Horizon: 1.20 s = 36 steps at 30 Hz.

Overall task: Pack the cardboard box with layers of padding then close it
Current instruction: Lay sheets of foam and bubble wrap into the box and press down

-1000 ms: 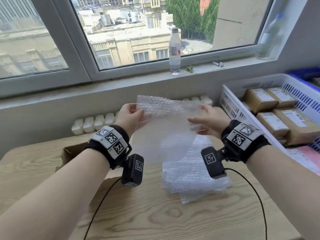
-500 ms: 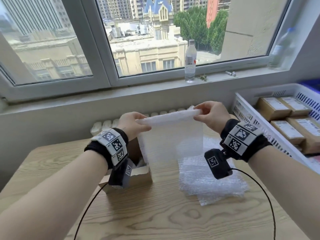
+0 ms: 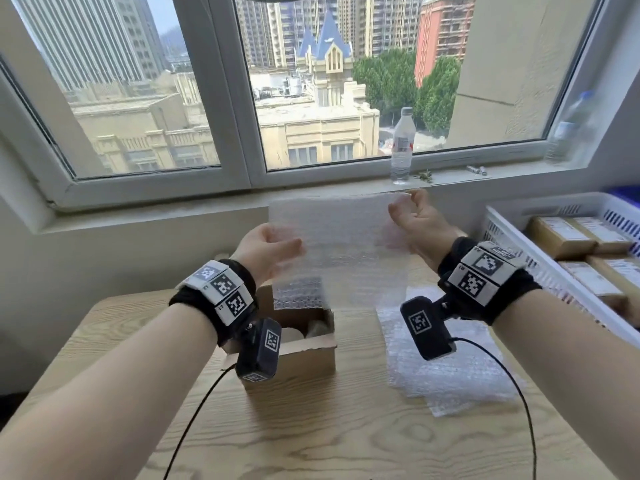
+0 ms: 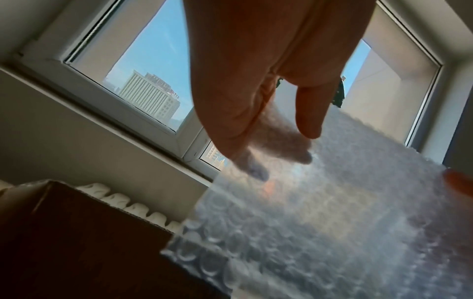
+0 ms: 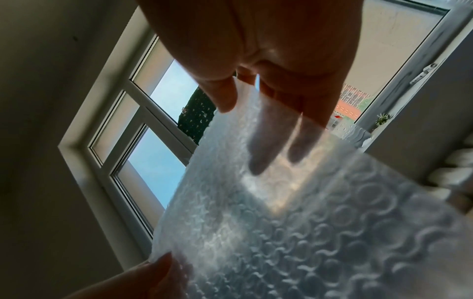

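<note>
A clear bubble wrap sheet (image 3: 339, 244) hangs upright in the air above the table. My left hand (image 3: 268, 249) pinches its left edge, thumb in front and fingers behind, as the left wrist view shows on the sheet (image 4: 320, 202). My right hand (image 3: 414, 221) pinches the top right corner, with fingers showing through the wrap (image 5: 281, 212). Below the sheet's lower left stands a small open cardboard box (image 3: 304, 351) with padding inside it. My left wrist camera hides part of the box.
A pile of more bubble wrap (image 3: 446, 362) lies on the wooden table (image 3: 329, 427) right of the box. A white basket (image 3: 512, 233) of labelled cartons stands at the right. A water bottle (image 3: 401, 147) stands on the windowsill.
Both hands have lifted the sheet higher and spread it flat. The head view has tilted up, and the open box now shows fully below the sheet.
</note>
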### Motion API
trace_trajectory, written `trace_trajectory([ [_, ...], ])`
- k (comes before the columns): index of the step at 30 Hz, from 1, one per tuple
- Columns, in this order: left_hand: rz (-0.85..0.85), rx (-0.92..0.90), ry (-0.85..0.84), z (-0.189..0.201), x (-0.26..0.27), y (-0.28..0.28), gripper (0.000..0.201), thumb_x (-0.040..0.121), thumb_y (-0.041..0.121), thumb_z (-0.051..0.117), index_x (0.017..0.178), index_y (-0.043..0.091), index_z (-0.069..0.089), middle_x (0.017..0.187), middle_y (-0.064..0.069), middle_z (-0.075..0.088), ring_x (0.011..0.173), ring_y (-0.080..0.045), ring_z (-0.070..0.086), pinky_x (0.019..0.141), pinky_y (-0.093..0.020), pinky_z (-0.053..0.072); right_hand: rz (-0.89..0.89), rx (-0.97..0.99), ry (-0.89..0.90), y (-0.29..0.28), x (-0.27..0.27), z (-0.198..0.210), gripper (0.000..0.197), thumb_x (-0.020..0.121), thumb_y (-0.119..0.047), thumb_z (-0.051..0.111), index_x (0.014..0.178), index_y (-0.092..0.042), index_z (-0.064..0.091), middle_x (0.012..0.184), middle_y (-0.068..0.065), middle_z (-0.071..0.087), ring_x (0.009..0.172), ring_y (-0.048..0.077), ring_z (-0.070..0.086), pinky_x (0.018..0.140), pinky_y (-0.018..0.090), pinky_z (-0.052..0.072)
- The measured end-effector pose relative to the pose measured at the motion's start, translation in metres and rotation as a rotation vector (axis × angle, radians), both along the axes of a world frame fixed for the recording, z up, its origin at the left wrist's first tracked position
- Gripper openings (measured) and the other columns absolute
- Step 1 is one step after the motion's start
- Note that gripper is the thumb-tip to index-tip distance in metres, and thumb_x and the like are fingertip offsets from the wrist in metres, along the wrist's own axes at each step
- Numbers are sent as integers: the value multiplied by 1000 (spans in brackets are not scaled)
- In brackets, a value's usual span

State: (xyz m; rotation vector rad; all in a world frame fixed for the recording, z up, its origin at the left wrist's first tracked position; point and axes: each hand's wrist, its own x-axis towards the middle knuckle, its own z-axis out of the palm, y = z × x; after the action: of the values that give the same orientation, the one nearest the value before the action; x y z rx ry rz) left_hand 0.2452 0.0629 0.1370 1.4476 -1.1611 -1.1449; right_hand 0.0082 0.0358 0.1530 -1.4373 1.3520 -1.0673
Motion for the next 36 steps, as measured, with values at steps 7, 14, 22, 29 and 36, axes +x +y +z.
trace_trajectory([
  [7, 165, 29, -49, 1, 37, 19, 74, 77, 30, 75, 137, 10, 37, 121, -11, 62, 102, -24, 67, 93, -45, 53, 32, -1, -25, 23, 34, -4, 62, 84, -10, 67, 134, -23, 32, 93, 17, 70, 91, 34, 69, 89, 49, 54],
  [14, 165, -30, -119, -8, 75, 45, 9, 92, 18, 58, 95, 26, 57, 97, -5, 67, 73, -8, 68, 58, -23, 53, 52, -125, 78, 50, 73, -4, 23, 91, -11, 58, 112, -5, 63, 88, 3, 63, 69, 12, 59, 55, 7, 46],
  [22, 79, -67, -523, -17, 99, 74, 35, 79, 19, 73, 113, 18, 64, 109, -4, 65, 89, -11, 57, 81, -21, 45, 106, -73, 473, 62, 99, -15, 35, 79, -13, 71, 114, -14, 63, 95, 0, 60, 81, 12, 54, 64, 17, 44],
  [29, 124, -2, -538, -29, 102, 70, 51, 90, 37, 59, 132, 10, 50, 133, -9, 55, 122, -24, 52, 100, -31, 38, -54, 5, 311, 58, 108, -32, 46, 85, -35, 64, 119, -7, 53, 105, 3, 50, 99, 20, 52, 84, 31, 43],
  [36, 231, 72, -539, -46, 97, 49, 48, 92, 30, 57, 133, 8, 46, 134, -11, 52, 121, -27, 50, 91, -28, 39, -35, -1, 234, 44, 120, -54, 59, 84, -1, 61, 134, -17, 34, 86, -4, 48, 63, 9, 50, 58, 17, 50],
])
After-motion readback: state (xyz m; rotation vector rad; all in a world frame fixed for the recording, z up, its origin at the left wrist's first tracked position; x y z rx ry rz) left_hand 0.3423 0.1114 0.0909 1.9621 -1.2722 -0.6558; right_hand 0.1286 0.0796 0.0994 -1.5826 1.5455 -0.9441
